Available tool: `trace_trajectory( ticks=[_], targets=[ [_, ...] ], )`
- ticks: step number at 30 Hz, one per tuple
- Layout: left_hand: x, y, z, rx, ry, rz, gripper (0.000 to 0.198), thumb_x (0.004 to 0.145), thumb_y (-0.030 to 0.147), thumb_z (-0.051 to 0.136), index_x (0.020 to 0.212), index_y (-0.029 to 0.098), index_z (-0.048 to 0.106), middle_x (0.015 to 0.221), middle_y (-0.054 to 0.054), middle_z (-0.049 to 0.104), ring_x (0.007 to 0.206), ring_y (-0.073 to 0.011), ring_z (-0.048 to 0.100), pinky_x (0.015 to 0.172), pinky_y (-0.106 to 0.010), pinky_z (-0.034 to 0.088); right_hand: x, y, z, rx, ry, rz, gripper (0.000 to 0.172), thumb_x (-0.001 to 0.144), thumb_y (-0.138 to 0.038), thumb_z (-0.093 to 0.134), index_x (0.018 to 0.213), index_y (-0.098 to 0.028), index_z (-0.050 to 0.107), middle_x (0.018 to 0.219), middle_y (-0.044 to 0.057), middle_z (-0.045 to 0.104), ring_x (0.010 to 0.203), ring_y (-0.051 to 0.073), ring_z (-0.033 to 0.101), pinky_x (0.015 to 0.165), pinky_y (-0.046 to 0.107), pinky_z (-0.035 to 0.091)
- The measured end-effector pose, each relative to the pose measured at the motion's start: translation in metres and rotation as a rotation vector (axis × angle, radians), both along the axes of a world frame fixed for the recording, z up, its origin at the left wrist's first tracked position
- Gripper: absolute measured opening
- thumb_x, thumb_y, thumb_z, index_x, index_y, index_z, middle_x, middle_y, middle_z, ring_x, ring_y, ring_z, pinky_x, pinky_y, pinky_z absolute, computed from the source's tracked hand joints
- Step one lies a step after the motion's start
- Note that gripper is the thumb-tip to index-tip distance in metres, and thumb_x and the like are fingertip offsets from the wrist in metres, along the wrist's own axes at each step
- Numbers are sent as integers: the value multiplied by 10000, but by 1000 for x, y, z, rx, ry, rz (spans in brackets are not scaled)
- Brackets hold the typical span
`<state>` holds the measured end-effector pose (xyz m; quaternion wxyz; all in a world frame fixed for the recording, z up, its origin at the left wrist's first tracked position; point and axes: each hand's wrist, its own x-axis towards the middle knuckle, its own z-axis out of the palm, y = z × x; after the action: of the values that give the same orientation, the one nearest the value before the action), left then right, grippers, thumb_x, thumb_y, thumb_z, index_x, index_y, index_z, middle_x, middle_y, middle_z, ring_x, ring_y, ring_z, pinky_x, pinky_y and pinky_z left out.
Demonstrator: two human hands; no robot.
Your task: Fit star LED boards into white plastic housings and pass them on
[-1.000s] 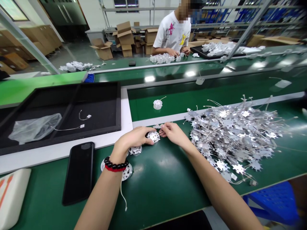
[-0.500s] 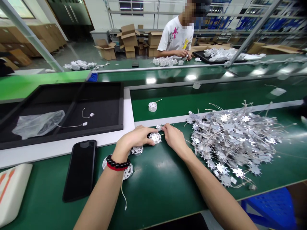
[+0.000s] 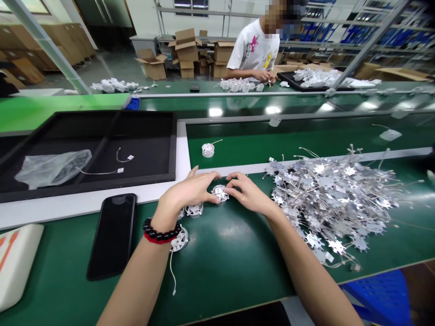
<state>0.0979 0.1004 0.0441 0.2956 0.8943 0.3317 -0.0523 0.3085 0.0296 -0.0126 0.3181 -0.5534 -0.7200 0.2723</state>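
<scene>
A small white round plastic housing (image 3: 220, 193) sits on the green bench between my hands, with a small white piece lying in its top. My left hand (image 3: 193, 188) curls round its left side, thumb at the near edge and fingers at the far edge. My right hand (image 3: 249, 194) has its thumb and fingertips bent in on the housing's right rim; whether a wire is between them is too small to tell. Beside my left wrist lie another white housing (image 3: 194, 210) and a larger white one (image 3: 180, 240) with a trailing wire (image 3: 172, 274), partly hidden by my wrist.
A heap of silver star-shaped plates with wires (image 3: 333, 199) covers the right of the bench. To the left are a black phone (image 3: 111, 237), a black tray (image 3: 146, 136) and a white box (image 3: 20, 267). One housing (image 3: 208, 150) stands on the far strip. Across, a person (image 3: 254, 52) works.
The small white piece that my right hand held behind the housing now lies in the housing's top. My right fingers have moved onto its rim and spread more; the view has shifted slightly.
</scene>
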Motion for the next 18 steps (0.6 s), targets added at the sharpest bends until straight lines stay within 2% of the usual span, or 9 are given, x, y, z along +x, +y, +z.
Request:
trace_trajectory(
  ticks=[3,6,12,18],
  targets=[
    [4,0,-3,-13,28,-14,463,869,420,688,1264,227,541,1304,-45,675,1261,-250,586,1265,-492,42,1,1,-3,-56,30,-17,168,914,-318,638,788,-212,672,1168,92,641,1115,239,617,999,385,457],
    [7,-1,-4,-2,33,-16,396,861,382,690,1202,230,558,1256,-45,687,1219,-250,601,1258,-517,70,3,2,-3,-95,61,-46,141,880,-317,674,792,-208,661,1122,86,675,1101,240,627,989,376,454],
    [10,-3,-6,10,20,-12,441,860,400,685,1231,211,540,1288,-73,654,1264,-273,562,1246,-507,118,2,3,0,-154,107,-68,127,870,-312,651,817,-199,677,1001,67,744,945,225,670,862,338,472],
    [10,-3,-7,28,18,-20,413,874,396,679,1215,217,530,1271,-73,646,1235,-275,564,1214,-479,209,2,3,0,-172,144,-59,124,870,-291,633,882,-191,705,964,53,767,909,217,684,838,323,475]
  ],
)
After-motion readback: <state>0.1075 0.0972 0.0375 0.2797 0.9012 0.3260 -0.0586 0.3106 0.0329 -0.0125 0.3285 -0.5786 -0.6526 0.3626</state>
